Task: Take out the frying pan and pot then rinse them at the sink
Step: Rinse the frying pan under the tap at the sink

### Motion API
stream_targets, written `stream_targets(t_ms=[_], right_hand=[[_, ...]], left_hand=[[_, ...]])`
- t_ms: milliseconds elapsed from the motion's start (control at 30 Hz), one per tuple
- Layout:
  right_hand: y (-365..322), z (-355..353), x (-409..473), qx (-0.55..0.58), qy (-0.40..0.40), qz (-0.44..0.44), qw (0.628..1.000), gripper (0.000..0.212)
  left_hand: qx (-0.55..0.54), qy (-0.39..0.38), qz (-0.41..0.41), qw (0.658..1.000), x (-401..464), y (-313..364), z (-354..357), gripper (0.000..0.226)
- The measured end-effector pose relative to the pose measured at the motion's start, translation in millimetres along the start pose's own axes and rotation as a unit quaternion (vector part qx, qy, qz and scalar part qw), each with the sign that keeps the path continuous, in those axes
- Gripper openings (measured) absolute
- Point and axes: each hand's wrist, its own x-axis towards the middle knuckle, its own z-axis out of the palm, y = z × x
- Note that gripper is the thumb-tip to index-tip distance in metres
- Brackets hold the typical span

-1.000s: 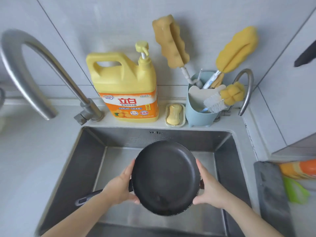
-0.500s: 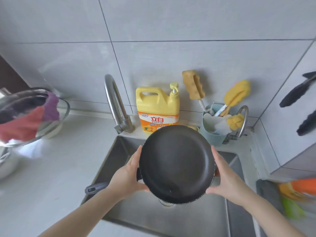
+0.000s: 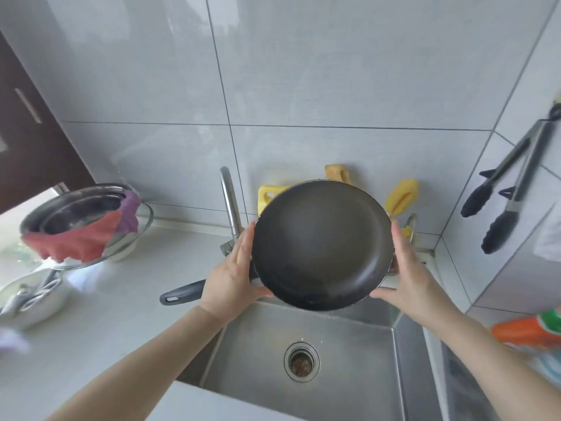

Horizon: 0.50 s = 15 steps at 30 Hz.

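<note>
One view only, from my head camera, looking down over the sink.

Frying pan is out and in my hands, held above the back of the sink and tilted so its dark inside faces me. My left hand is pressed flat against the left rim, fingers spread, close to where the black handle sticks out over the counter. My right hand is pressed against the right rim the same way. Neither hand is closed; the pan is clamped between two open palms.

Faucet stands just behind my left hand, and I see no water coming from it. Sink basin looks dry-ish and bare, drain uncovered. Yellow soap jug and the sponge brushes are mostly hidden behind the pan.

Status, as a judgement: pan retrieval done. Pan rinse I can't confirm: a few specks show near the lower rim, could be droplets or residue, can't tell. The pot isn't in my hands or in the sink. Metal bowls draped with a red and purple cloth sit on the counter far left; whether one of them is the pot, I can't say. So the pot's retrieval and rinse are likely left.
</note>
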Motion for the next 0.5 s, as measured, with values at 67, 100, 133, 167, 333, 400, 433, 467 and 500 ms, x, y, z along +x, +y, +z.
stream_targets(t_ms=[67,100,133,167,333,400,433,467,500], right_hand=[[-9.5,-9.1,6.2,-0.011,0.023,-0.025,0.999,0.136],[-15.2,-13.9,9.5,-0.016,0.032,-0.036,0.999,0.135],[-21.4,-18.9,13.2,-0.023,0.043,-0.049,0.998,0.135],[-27.1,-23.5,17.0,-0.033,0.055,-0.063,0.996,0.135],[-50.6,-45.2,30.0,-0.042,0.104,-0.110,0.988,0.140],[-54.2,-51.5,33.8,-0.039,0.117,-0.126,0.984,0.141],[-55.8,-53.9,35.9,-0.042,0.123,-0.133,0.983,0.141],[-57.6,-56.1,38.1,-0.045,0.128,-0.137,0.981,0.141],[-59.6,-57.9,40.4,-0.047,0.133,-0.139,0.980,0.141]], left_hand=[[0.009,0.030,0.013,0.999,7.8,4.5,-13.7,0.137],[0.009,0.045,0.019,0.999,11.8,6.4,-20.9,0.137],[0.008,0.061,0.026,0.998,16.1,7.9,-28.0,0.135],[0.008,0.077,0.032,0.996,20.3,9.3,-35.2,0.133],[0.000,0.122,0.055,0.991,41.6,12.1,-64.1,0.128],[0.001,0.142,0.069,0.987,48.6,14.8,-74.2,0.124],[0.004,0.149,0.076,0.986,51.6,16.7,-79.0,0.120],[0.009,0.155,0.083,0.984,54.2,18.4,-82.9,0.116],[0.013,0.159,0.089,0.983,56.3,19.6,-86.0,0.114]])
